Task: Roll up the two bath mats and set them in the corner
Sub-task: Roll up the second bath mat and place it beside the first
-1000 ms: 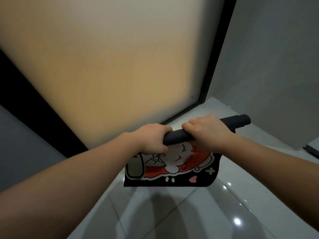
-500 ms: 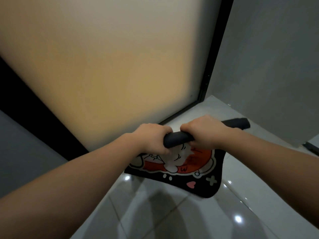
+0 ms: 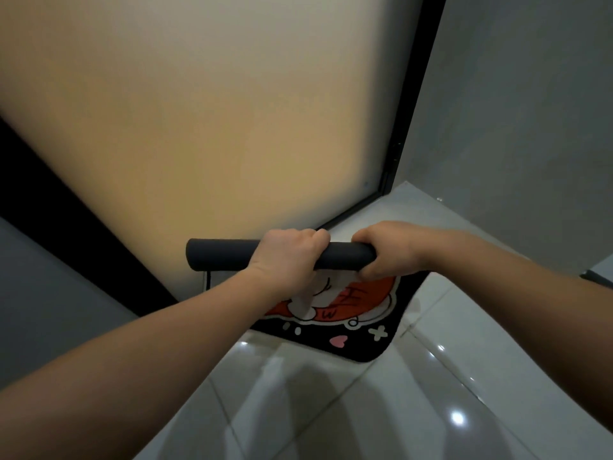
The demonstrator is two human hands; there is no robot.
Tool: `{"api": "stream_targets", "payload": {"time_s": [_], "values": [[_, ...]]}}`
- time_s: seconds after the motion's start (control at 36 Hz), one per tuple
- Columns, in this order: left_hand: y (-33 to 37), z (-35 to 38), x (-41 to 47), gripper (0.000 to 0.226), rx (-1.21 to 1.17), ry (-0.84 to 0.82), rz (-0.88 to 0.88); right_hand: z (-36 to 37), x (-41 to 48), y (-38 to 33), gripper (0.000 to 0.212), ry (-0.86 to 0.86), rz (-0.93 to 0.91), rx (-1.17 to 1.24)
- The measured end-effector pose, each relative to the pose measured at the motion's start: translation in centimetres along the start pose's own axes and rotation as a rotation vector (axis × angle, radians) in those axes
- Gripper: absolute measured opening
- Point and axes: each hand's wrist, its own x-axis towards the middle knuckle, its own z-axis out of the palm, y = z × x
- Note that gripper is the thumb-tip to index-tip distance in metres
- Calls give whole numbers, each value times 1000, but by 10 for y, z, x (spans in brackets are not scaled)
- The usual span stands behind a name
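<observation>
Black cartoon-print bath mat (image 3: pixel 335 322), half rolled, is clamped in both fists, left hand (image 3: pixel 285 260) and right hand (image 3: pixel 388 250); its loose end has dropped onto the white tiled floor (image 3: pixel 331 410), so rolling can continue.

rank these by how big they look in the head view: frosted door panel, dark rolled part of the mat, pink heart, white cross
1. frosted door panel, by far
2. dark rolled part of the mat
3. pink heart and white cross: tiny prints on the mat, about alike, so not ranked
</observation>
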Motion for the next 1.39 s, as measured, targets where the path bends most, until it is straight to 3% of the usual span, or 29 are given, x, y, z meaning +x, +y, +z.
{"api": "stream_targets", "payload": {"time_s": [0.08, 0.22, 0.36, 0.42, 0.56, 0.64, 0.75, 0.89, 0.97, 1.06, 1.22, 1.31, 1.39], "values": [[-1, 0, 3, 29, -41, -32, -2, 4, -3, -1, 19, 113, -19, -94], [-5, -3, 6, 43, -281, -283, -78, 18, -2, 7, 15, 459, -207, -431], [-5, -5, 8, 36, -408, -303, -134, 26, 0, 16, 22, 661, -317, -535], [-3, -5, 9, 28, -346, -278, -116, 25, 0, 12, 21, 581, -262, -497], [2, 0, 3, 25, -71, -110, -10, 10, 2, 0, 41, 116, -10, -166], [3, 0, 2, 28, 17, -39, 28, 7, 4, -2, 42, 29, 35, 23], [2, 1, 5, 32, -14, -42, 19, 10, 3, -2, 29, 79, 47, -7], [-3, -1, 10, 62, -208, -257, -51, 25, 2, 7, 16, 469, -140, -450], [-3, 0, 9, 46, -341, -331, -87, 31, 2, 13, 19, 645, -278, -501], [-2, 1, 9, 28, -337, -306, -82, 27, 0, 10, 19, 549, -257, -444], [0, 4, 5, 30, -45, -127, 38, 10, 2, 0, 34, 47, 17, -80], [-1, 2, 5, 33, -23, -62, 53, 9, 2, 2, 30, 44, 28, -8], [-2, 1, 6, 36, -74, -60, 30, 13, 1, 2, 25, 188, -2, -132]]}}
